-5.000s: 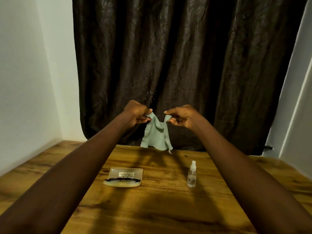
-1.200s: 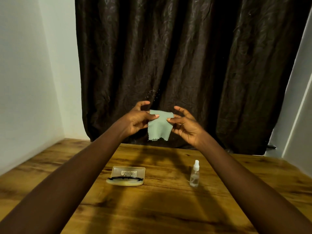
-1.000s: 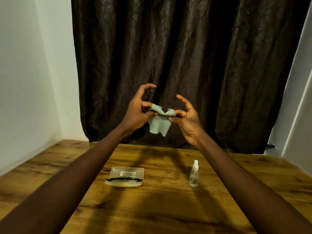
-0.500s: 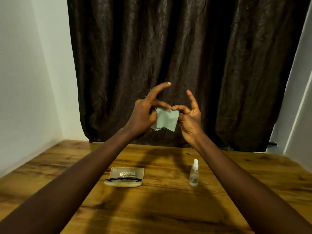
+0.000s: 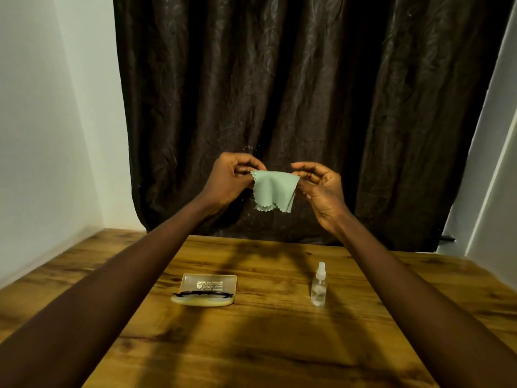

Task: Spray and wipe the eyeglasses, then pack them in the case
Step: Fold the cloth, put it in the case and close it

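Pale green microfibre, a small cloth (image 5: pixel 272 189) with a pinked edge, hangs in the air between both hands, above the far edge of the table and in front of a dark brown curtain (image 5: pixel 279 93). The left hand (image 5: pixel 229 177), at 9 o'clock of the cloth, pinches its upper left corner between thumb and curled fingers. The right hand (image 5: pixel 321 189), at 3 o'clock, pinches the upper right corner with thumb and forefinger, the other fingers loosely bent above it. The cloth sags in the middle and its lower edge hangs free, well above the wooden table (image 5: pixel 265 345). On the table, toward 7 o'clock from the cloth, lies a cream, translucent case (image 5: pixel 208 284) with printed lettering on its flat far part. The black-framed eyeglasses (image 5: pixel 202 294) lie folded across its near edge; whether they sit inside it or on top cannot be told. At 3 o'clock of the case, well apart from it, a small clear spray bottle (image 5: pixel 319 287) stands upright with its white nozzle on top.
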